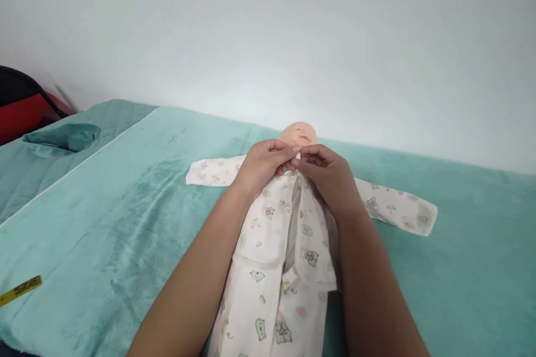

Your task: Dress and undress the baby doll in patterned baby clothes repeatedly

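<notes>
A baby doll (302, 131) lies face up in a white baby shirt (262, 228) printed with small green and pink animals. Its sleeves stretch out to both sides, and matching white trousers (262, 312) cover the lower body. Below the doll's chin, my left hand (270, 159) pinches the collar edge between thumb and fingers. Close against it, my right hand (329, 173) pinches the other side of the collar. Two pale buttons (288, 210) show down the front, where the shirt gapes open. My fingers hide the collar's top fastening.
A teal plush cover (138, 206) spreads under the doll, up to a white wall (268, 50). At the left are a folded teal cloth piece (67, 136), a red and black bag (25, 109) and a yellow strip (20, 289).
</notes>
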Demonstrator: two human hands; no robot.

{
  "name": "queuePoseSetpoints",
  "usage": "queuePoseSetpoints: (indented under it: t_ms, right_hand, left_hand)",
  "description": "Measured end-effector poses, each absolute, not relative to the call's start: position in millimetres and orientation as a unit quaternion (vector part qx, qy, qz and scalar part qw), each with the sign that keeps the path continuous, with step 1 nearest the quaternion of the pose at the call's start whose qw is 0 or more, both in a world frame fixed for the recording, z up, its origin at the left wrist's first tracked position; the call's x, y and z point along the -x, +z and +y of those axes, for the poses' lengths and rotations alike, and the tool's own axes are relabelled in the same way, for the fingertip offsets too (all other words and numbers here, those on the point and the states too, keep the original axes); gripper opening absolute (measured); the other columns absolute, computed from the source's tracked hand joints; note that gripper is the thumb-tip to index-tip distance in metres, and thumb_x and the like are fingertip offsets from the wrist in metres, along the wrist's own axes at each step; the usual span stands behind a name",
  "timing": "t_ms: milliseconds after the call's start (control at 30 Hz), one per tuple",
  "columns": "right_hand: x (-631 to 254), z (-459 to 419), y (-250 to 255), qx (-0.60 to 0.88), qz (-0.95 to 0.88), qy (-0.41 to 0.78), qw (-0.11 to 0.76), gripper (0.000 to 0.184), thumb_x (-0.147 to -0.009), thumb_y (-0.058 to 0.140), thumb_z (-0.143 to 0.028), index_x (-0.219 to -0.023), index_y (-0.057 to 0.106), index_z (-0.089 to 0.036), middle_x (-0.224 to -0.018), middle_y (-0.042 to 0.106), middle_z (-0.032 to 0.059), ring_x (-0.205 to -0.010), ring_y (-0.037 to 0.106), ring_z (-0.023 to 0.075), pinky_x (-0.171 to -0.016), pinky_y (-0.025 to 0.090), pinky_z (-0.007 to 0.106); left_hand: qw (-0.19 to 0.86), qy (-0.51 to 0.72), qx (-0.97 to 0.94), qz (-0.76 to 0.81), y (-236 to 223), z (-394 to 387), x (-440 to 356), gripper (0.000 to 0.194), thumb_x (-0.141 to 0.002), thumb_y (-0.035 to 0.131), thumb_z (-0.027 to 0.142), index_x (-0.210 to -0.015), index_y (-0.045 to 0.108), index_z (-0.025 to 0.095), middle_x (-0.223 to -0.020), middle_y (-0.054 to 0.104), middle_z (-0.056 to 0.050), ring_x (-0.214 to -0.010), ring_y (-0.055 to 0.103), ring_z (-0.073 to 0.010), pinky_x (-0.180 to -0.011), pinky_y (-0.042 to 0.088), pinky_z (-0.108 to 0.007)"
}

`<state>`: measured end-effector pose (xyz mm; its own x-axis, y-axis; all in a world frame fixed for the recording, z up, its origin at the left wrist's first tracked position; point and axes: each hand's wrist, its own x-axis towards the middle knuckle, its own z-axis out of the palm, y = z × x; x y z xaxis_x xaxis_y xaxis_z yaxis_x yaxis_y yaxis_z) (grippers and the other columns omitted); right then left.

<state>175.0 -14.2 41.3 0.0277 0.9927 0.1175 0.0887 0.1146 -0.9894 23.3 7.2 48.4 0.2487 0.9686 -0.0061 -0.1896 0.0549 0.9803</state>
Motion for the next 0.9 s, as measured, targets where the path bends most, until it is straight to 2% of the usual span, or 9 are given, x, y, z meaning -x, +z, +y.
queuePoseSetpoints:
  t_ms: [133, 300, 433, 567, 900]
  right_hand:
    - [-176.4, -14.5, 43.8, 0.52, -0.579, 0.402, 0.482, 0.024, -0.07, 0.074, -0.031, -0.093, 0.071, -0.022, -0.081, 0.065, -0.001, -0.079, 0.06, 0.0156, -0.073, 0.044, 0.03]
    - [-175.6, -13.8, 44.4, 0.528, -0.599, 0.39, 0.458, 0.025, -0.068, 0.076, -0.031, -0.092, 0.07, -0.023, -0.079, 0.061, -0.0033, -0.075, 0.056, 0.0137, -0.07, 0.041, 0.028]
    - [-175.6, -12.4, 42.2, 0.531, -0.592, 0.402, 0.453, 0.034, -0.068, 0.077, -0.034, -0.099, 0.068, -0.024, -0.08, 0.06, -0.0028, -0.075, 0.055, 0.0144, -0.07, 0.041, 0.029]
    - [-175.1, -11.8, 40.4, 0.532, -0.573, 0.417, 0.463, 0.042, -0.066, 0.079, -0.038, -0.103, 0.066, -0.023, -0.081, 0.06, -0.0023, -0.075, 0.055, 0.0148, -0.07, 0.042, 0.03]
    - [-176.7, -9.5, 35.9, 0.479, -0.543, 0.468, 0.506, 0.048, -0.063, 0.084, -0.038, -0.103, 0.063, -0.023, -0.088, 0.059, -0.0008, -0.082, 0.056, 0.0149, -0.074, 0.046, 0.03]
  left_hand:
    - [0.593, 0.48, -0.505, 0.403, 49.7, 4.7, -26.7, 0.025, -0.073, 0.075, 0.036, -0.078, 0.061, 0.016, -0.063, 0.063, 0.0, -0.055, 0.052, -0.0072, -0.052, 0.037, -0.022]
    - [0.584, 0.476, -0.493, 0.436, 51.1, 3.6, -29.6, 0.018, -0.068, 0.071, 0.018, -0.082, 0.06, 0.017, -0.059, 0.058, 0.003, -0.051, 0.049, -0.007, -0.049, 0.036, -0.021]
    - [0.582, 0.486, -0.487, 0.434, 50.3, 4.5, -29.0, 0.021, -0.062, 0.063, 0.009, -0.082, 0.061, 0.016, -0.059, 0.056, 0.004, -0.05, 0.047, -0.0062, -0.049, 0.036, -0.021]
    - [0.592, 0.502, -0.47, 0.42, 47.8, 5.9, -27.5, 0.026, -0.061, 0.062, 0.008, -0.085, 0.061, 0.017, -0.062, 0.056, 0.004, -0.051, 0.048, -0.0054, -0.049, 0.036, -0.02]
    - [0.628, 0.522, -0.418, 0.398, 46.6, 7.6, -25.4, 0.033, -0.062, 0.071, 0.012, -0.09, 0.057, 0.019, -0.072, 0.062, 0.005, -0.05, 0.05, -0.0035, -0.05, 0.036, -0.019]
